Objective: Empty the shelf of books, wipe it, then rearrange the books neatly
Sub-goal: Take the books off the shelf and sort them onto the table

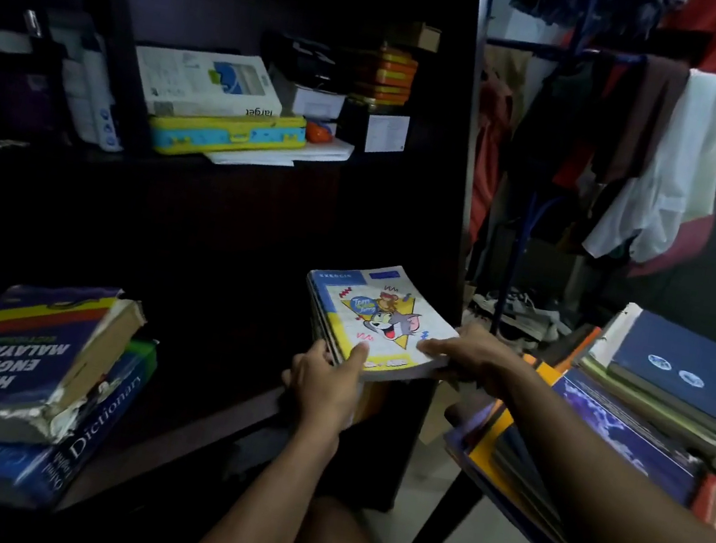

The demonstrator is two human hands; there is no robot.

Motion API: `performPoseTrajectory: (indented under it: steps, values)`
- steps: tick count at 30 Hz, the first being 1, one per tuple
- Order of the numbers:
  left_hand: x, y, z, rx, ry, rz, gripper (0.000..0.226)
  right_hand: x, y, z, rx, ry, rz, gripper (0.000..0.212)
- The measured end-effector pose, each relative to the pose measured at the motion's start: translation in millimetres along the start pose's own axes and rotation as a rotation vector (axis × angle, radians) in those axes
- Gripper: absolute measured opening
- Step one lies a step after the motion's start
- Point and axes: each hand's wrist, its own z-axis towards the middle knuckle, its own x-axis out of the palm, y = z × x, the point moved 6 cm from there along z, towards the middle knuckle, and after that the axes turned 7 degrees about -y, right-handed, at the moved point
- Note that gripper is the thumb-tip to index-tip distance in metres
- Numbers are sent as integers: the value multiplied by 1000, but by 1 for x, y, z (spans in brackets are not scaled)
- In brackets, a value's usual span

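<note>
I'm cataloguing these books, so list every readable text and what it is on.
"HINDI ENGLISH MALAYALAM", upside down: top dictionary on the shelf.
"Dictionary": blue book beneath it; other spine words blurred.
"Tom and Jerry": notebook stack held by left hand and right hand; header strip unreadable.
"target", upside down: white box.
Books on the right: no readable text.

I have only the head view, worn high and tilted forward and down, close in on the dark shelf [194,423] ahead. Its wide lens takes in both forearms from the bottom edge, a side table [461,440] at right, and a clothes rack [565,53] farther behind
</note>
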Motion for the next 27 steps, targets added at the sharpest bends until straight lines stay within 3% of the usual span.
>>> performPoseTrajectory:
  steps: [4,8,10,15,17,21,24,27]
  values:
    - [-12,8,6,-94,11,-98,77,16,5,-15,-27,59,49,46]
    - [-17,-29,-27,-19,84,-221,39,12,17,-47,-126,45,-67,32]
    - [-9,-40,-44,-22,124,-330,33,-3,16,-64,-155,-19,-28,24]
    - [13,-77,-86,148,174,-457,52,-73,11,-115,-251,-181,213,20]
    - [36,-98,-105,184,266,-518,56,-114,4,-139,-307,-283,288,18]
    - [117,-141,-139,176,483,-518,54,-200,-40,-167,-305,-528,352,32]
    - [189,-170,-154,159,652,-450,55,-254,-76,-168,-260,-707,277,38]
    - [253,-190,-161,162,721,-293,48,-295,-102,-155,-208,-811,135,25]
